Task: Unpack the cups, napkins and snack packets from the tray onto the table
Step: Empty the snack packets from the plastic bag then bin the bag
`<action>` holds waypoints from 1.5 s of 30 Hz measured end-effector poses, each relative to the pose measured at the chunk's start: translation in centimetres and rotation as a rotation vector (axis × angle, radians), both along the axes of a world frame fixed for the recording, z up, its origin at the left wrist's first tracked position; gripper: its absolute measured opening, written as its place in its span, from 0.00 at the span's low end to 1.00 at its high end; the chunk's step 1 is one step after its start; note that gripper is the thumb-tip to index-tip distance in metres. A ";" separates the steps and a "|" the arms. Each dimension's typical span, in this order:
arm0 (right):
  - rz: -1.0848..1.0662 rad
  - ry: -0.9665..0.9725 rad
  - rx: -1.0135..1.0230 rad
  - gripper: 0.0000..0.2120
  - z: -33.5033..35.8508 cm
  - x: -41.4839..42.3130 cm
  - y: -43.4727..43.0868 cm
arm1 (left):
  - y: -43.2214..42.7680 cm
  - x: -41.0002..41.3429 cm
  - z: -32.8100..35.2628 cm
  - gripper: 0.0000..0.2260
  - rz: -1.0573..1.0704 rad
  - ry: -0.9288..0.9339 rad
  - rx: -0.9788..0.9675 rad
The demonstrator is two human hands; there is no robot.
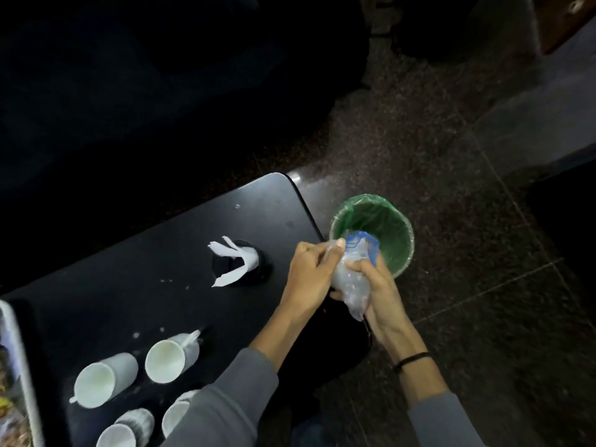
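Clear plastic wrapper (351,279) with a blue printed end is squeezed between both hands, left hand (311,275) and right hand (375,291) both clenched on it. Its long axis runs near-upright, blue end aimed at the green-lined bin (392,221). Four white cups (172,356) stand on the black table (154,253), napkins (233,259) in one dark holder, tray (19,366) at the left edge. Dark speckled floor (451,156).

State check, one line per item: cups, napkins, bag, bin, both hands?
Paper cups: four out on table, empty, upright.
Napkins: in black holder, fanned out.
Plastic bag: crumpled, held beside bin.
Green-lined bin: open, on floor.
Left hand: gripping bag.
Right hand: gripping bag.
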State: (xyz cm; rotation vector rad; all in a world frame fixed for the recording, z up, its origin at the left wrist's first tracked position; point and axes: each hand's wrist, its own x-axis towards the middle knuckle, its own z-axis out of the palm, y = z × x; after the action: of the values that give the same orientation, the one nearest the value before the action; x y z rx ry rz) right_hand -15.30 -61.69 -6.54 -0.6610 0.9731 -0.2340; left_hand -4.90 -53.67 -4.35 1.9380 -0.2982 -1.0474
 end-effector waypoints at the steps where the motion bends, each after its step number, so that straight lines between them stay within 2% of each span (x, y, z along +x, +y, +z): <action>1: -0.036 0.088 -0.126 0.19 -1.0 -0.4 -0.4 | -0.7 0.0 -0.7 0.19 -0.060 -0.004 0.050; 5: -0.170 0.402 -0.414 0.24 -4.9 -1.9 -2.4 | -2.9 -0.1 -3.1 0.13 -0.128 0.010 0.228; 7: -0.092 0.615 -0.560 0.29 -7.0 -2.3 -4.1 | -3.7 -0.5 -4.4 0.11 -0.132 0.030 0.251; 12: 0.075 0.739 -0.508 0.37 -11.0 -0.6 -8.8 | -4.7 -1.3 -6.6 0.09 -0.108 0.066 0.239; 16: 0.160 0.744 -0.463 0.37 -12.8 -0.1 -10.6 | -4.8 -1.4 -7.8 0.08 -0.082 0.083 0.238; 22: 0.179 0.703 -0.508 0.24 -13.0 -0.9 -8.9 | -4.8 -1.4 -7.9 0.08 -0.024 0.088 0.226; 31: 0.194 0.590 -0.594 0.16 -7.7 -0.2 -5.0 | -3.2 -1.3 -4.9 0.08 -0.004 0.062 0.183; 37: 0.255 0.534 -0.722 0.13 -1.8 0.9 0.0 | 1.8 -1.0 -1.3 0.07 -0.006 0.027 0.149; 45: 0.402 0.483 -0.738 0.05 2.3 3.5 10.0 | 12.0 1.0 2.7 0.07 0.129 0.030 0.122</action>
State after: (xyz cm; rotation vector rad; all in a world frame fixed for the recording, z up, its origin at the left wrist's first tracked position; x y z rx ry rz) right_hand -11.82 -51.67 -4.24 -1.6248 1.1859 -0.0674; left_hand -3.86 -41.68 -1.63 2.0192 -0.0929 -1.0293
